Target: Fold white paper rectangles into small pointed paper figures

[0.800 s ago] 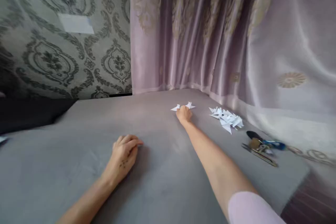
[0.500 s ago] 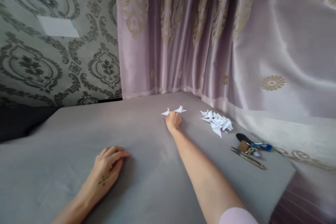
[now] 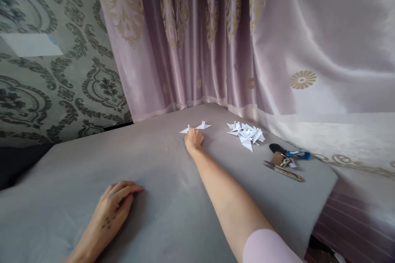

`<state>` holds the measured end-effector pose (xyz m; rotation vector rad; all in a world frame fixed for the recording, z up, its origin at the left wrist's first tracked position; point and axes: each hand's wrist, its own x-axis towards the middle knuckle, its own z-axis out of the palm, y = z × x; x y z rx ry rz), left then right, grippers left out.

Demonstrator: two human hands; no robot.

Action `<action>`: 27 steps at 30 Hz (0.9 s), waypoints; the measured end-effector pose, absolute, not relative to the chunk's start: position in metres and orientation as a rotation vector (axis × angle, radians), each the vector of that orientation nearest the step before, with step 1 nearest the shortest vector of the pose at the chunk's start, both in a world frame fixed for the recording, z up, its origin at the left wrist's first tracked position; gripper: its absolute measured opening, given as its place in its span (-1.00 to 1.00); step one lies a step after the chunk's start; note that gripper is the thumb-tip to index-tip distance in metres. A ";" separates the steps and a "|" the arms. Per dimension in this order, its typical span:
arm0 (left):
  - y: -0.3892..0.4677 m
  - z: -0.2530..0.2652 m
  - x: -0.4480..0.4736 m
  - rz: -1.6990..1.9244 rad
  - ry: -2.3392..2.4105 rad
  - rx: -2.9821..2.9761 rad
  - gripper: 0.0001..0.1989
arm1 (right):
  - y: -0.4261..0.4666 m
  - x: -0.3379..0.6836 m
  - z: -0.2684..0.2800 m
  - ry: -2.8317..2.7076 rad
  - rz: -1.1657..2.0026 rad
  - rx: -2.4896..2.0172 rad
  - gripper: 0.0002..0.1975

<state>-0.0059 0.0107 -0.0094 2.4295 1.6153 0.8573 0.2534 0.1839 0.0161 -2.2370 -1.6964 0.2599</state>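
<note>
My right hand (image 3: 194, 139) is stretched far forward over the grey surface, its fingers curled closed against a white folded paper crane (image 3: 185, 130). One wing and the upper tip of that crane show past the hand; the fingertips are hidden behind the knuckles. Just right of it stands a second paper crane (image 3: 203, 125), also of white paper. Nearer to me, my left hand (image 3: 115, 201) rests palm down on the surface, fingers extended and holding nothing. A heap of white paper cranes (image 3: 247, 134) lies to the right of my right hand.
At the right lie thread snips (image 3: 284, 171), a bunch of keys (image 3: 285, 161) and a blue-and-black tool (image 3: 298, 155). The grey covered surface (image 3: 160, 222) reaches a pink curtain (image 3: 197, 49) and a patterned wall (image 3: 70, 90). Something black (image 3: 21, 164) is at the far left.
The view has turned a little to the right and tilted, so everything sits further left. My right hand stays at the same crane, and my left hand still rests on the surface.
</note>
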 end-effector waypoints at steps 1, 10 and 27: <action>0.011 -0.009 -0.006 0.858 1.619 2.428 -0.66 | 0.182 0.253 0.017 -1.696 0.268 -2.240 -0.66; 0.008 -0.004 -0.005 0.847 1.623 2.449 -0.66 | 0.117 0.260 0.033 -1.934 0.261 -2.120 -0.75; -0.015 0.028 -0.068 0.493 1.428 2.444 -0.62 | 0.007 0.258 0.024 -2.243 0.030 -1.770 -0.70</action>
